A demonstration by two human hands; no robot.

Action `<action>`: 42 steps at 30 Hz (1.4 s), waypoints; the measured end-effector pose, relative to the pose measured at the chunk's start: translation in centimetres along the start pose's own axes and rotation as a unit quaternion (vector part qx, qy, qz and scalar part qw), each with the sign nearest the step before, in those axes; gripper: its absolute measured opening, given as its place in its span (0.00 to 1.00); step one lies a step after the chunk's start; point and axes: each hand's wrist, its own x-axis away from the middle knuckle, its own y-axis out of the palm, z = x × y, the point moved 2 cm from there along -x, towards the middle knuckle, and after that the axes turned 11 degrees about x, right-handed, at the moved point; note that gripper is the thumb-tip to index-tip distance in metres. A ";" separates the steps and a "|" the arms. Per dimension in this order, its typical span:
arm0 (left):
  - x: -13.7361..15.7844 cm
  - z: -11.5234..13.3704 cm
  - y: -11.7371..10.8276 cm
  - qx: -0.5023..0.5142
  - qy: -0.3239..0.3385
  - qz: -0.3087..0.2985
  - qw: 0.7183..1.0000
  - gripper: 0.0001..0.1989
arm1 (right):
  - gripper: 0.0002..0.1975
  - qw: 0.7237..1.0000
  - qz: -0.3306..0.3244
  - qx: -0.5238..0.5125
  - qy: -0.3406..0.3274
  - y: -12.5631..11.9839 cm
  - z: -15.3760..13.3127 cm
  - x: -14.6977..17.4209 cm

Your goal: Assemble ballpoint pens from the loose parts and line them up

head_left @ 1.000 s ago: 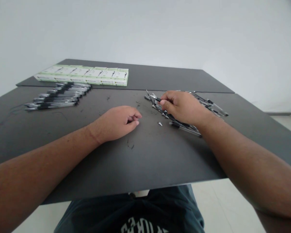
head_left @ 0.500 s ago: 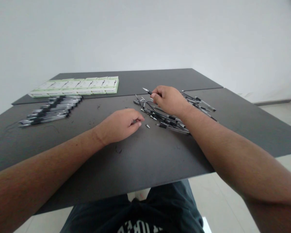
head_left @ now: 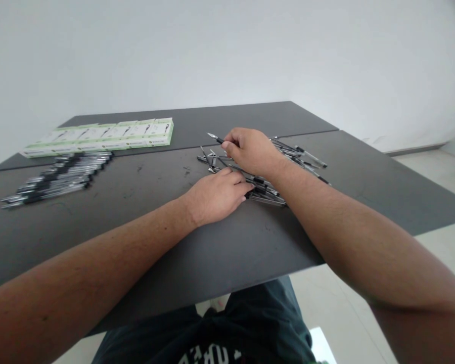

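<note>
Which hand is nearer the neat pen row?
Left. The left hand is right of the pen row, by the loose pens; the right hand is farther right, holding a pen above them.

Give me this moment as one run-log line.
Right hand: holds black-grip pen | Left hand: at loose pens, grasp unclear | Left side: pen row, green-white boxes behind

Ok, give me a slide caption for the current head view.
Right hand holding a pen, left hand at the edge of a loose pile of pens.
</note>
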 end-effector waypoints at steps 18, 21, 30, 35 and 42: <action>-0.1 -0.6 -0.4 0.075 0.005 0.026 0.997 0.06 | 0.13 1.000 0.011 -0.002 -0.020 0.1 -0.1 0.0; -0.2 -0.6 -0.4 0.090 0.003 0.032 0.995 0.08 | 0.13 1.000 0.009 -0.002 -0.019 0.1 -0.1 0.0; -0.1 -1.0 0.0 0.107 -0.005 0.056 0.993 0.08 | 0.13 1.000 -0.002 0.000 -0.014 0.0 -0.4 0.1; 0.8 -0.6 -0.4 0.084 0.028 0.076 0.993 0.07 | 0.13 1.000 -0.003 -0.003 -0.022 0.1 -0.2 0.2; 2.7 -1.2 -3.0 0.070 0.037 0.096 0.992 0.13 | 0.13 1.000 -0.013 0.000 -0.024 0.2 -0.2 0.3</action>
